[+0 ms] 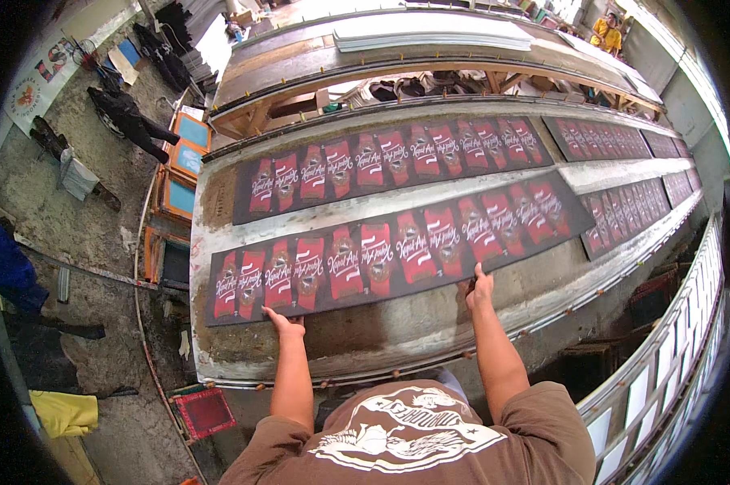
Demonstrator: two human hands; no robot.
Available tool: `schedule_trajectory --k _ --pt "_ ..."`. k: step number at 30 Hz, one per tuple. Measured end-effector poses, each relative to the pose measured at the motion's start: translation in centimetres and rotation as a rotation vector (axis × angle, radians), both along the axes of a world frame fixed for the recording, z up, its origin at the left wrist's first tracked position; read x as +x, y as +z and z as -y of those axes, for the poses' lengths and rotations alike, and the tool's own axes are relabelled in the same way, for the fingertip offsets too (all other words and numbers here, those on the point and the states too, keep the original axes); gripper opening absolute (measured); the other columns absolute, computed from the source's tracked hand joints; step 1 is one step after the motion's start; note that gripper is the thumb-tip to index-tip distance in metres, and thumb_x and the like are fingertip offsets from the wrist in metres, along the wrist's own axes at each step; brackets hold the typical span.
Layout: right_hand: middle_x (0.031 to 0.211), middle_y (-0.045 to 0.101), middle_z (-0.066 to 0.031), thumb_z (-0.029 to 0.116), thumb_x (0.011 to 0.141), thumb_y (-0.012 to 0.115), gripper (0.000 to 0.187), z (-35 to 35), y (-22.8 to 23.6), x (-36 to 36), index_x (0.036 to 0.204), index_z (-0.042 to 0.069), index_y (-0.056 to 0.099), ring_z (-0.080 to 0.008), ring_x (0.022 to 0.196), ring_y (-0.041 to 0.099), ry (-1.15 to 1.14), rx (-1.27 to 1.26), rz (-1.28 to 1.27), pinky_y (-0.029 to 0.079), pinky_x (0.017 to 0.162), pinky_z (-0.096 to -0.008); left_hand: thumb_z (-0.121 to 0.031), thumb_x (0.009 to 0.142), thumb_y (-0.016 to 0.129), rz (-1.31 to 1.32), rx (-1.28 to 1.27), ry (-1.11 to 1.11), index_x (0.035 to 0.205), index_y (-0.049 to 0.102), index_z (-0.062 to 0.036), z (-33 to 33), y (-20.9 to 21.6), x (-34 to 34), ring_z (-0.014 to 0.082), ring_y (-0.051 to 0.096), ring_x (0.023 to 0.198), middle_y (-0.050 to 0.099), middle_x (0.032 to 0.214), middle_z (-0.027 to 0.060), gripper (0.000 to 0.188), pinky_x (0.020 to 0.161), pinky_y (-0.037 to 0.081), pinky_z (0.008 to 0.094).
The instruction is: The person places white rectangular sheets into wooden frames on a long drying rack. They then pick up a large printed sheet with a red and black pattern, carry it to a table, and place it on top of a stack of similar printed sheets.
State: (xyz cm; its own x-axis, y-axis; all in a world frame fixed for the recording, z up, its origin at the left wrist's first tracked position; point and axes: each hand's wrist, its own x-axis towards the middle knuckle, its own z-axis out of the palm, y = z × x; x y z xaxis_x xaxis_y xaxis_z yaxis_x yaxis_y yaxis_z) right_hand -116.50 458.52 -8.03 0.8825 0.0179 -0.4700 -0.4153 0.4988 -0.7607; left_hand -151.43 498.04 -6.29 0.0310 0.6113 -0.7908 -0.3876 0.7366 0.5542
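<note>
In a brown shirt (417, 428), reaches out and pinches the near edge of a long dark sheet (397, 250) with red pictures, using thumb and fingers of the left hand (286, 325) near the left end and of the right hand (480, 291) past the middle, with some fingers hidden. Has this sheet over the near side of a big gray bench (357, 343), just in front of another sheet (397, 159), with more sheets (595, 139) off to the right and wooden frames (191, 129) beside the bench on the left. Farther back, see a second bench (292, 63) with a flat white stack (429, 34) on top.
</note>
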Motion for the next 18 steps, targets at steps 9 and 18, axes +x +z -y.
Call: schedule_trajectory --k 9,18 --pt "0.076 0.06 -0.0047 0.029 0.1 0.063 0.03 4.5 2.0 4.7 0.084 0.004 0.061 -0.0183 0.057 0.056 1.071 -0.328 -0.433 0.044 0.044 -0.0304 -0.052 0.091 0.068 -0.308 0.014 0.131 0.134 0.056 -0.0058 3.8 -0.9 3.2 0.0259 0.063 0.111 0.062 0.13 0.0096 0.065 0.086 0.051 0.0458" --pt "0.113 0.064 -0.012 0.028 0.098 0.066 0.036 -15.0 1.0 16.1 0.124 0.004 0.057 -0.0268 0.105 0.064 0.495 0.07 -0.201 0.055 0.092 -0.0428 -0.043 0.096 0.061 -0.238 0.222 -0.089 0.115 0.066 -0.0051 1.3 -1.8 17.0 0.0199 0.063 0.088 0.067 0.101 0.0072 0.043 0.085 0.049 0.0375"
